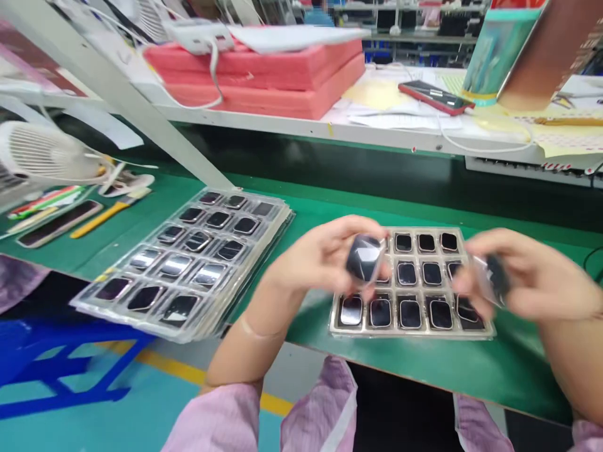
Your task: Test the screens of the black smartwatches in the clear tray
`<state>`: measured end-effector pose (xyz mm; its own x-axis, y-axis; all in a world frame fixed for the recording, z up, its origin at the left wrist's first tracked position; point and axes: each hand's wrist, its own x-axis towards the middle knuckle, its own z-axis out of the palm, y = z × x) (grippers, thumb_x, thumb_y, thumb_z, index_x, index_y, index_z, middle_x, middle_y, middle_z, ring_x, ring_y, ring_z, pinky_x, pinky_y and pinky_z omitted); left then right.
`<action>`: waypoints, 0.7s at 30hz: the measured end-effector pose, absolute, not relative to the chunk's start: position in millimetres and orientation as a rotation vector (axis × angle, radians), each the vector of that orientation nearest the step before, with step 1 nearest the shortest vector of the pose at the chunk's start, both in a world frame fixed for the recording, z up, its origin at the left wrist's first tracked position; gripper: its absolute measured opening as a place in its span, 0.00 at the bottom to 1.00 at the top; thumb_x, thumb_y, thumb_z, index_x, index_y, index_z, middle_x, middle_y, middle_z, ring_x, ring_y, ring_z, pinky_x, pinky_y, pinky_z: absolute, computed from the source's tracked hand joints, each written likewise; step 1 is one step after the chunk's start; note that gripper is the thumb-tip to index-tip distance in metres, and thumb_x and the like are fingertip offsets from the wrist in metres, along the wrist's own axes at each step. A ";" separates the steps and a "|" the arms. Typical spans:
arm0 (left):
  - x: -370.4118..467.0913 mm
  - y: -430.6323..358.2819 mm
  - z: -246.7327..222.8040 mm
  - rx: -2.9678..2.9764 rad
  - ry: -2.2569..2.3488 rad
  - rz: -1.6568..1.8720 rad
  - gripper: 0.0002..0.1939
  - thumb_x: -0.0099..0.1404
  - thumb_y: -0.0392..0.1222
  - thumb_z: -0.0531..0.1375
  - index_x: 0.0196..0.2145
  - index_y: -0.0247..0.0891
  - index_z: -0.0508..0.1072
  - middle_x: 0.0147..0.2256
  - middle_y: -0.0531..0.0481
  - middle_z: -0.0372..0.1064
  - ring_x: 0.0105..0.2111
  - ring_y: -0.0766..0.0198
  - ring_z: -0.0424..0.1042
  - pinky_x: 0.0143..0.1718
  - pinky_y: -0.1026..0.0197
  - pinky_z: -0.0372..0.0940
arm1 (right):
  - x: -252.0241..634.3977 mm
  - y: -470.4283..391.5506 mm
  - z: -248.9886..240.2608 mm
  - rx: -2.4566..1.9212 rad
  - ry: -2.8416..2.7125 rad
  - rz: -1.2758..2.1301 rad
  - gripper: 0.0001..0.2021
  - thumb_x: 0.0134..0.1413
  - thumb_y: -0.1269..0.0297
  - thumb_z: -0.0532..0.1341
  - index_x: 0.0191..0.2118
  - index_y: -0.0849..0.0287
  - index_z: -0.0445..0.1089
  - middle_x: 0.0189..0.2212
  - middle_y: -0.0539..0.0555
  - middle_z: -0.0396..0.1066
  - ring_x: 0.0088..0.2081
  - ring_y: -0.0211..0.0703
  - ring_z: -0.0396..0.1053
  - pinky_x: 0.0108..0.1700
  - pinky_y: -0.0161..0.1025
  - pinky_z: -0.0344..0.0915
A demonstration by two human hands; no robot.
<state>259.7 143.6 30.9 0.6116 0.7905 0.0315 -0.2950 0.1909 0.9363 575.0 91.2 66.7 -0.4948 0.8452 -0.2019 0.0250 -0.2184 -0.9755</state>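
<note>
My left hand [320, 257] is closed on a dark, square watch screen with rounded corners [364, 258], its glossy face catching the light. Opposite it, my right hand [537, 276] grips a blurred dark piece [497, 280] with a transparent film or cover at its edge; its exact kind is hard to tell. Both hands hover above a pale plastic tray [409, 334] with rows of similar watch screens in its pockets. To the left lies a stack of transparent trays [240, 295], the top one holding more dark screens.
A white fan [42, 150], a phone [59, 224] and a yellow-handled brush [106, 213] lie at the left of the green bench [301, 326]. A shelf [377, 130] above carries red foam blocks [254, 81], papers and a red-edged phone [436, 97]. A slanted post [141, 103] crosses the left side.
</note>
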 end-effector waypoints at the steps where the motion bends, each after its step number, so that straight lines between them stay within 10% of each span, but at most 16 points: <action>1: 265.2 150.8 28.8 1.190 0.507 0.753 0.35 0.46 0.41 0.77 0.51 0.39 0.71 0.40 0.41 0.77 0.33 0.56 0.80 0.26 0.65 0.70 | 567.4 104.0 58.3 -1.018 -1.506 1.735 0.29 0.47 0.62 0.75 0.56 0.51 0.71 0.49 0.60 0.76 0.37 0.48 0.77 0.35 0.44 0.77; 8: 312.0 177.7 -23.6 1.367 0.879 0.727 0.15 0.63 0.43 0.63 0.45 0.31 0.74 0.36 0.44 0.76 0.26 0.67 0.75 0.22 0.69 0.60 | 539.3 160.3 -16.0 -1.134 -1.584 1.422 0.18 0.60 0.56 0.64 0.51 0.60 0.74 0.43 0.61 0.78 0.33 0.41 0.76 0.32 0.39 0.75; 21: 322.1 169.4 -43.3 1.273 0.877 0.888 0.17 0.54 0.29 0.61 0.44 0.34 0.70 0.38 0.48 0.74 0.30 0.68 0.73 0.37 0.61 0.70 | 536.7 157.8 -42.3 -1.115 -1.614 1.355 0.22 0.55 0.69 0.61 0.57 0.60 0.71 0.49 0.62 0.76 0.38 0.45 0.78 0.39 0.44 0.77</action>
<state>322.1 169.4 -43.3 0.4066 0.9122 -0.0507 -0.0620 0.0829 0.9946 536.7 157.8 -42.3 -0.3492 0.9370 0.0059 0.1562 0.0644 -0.9856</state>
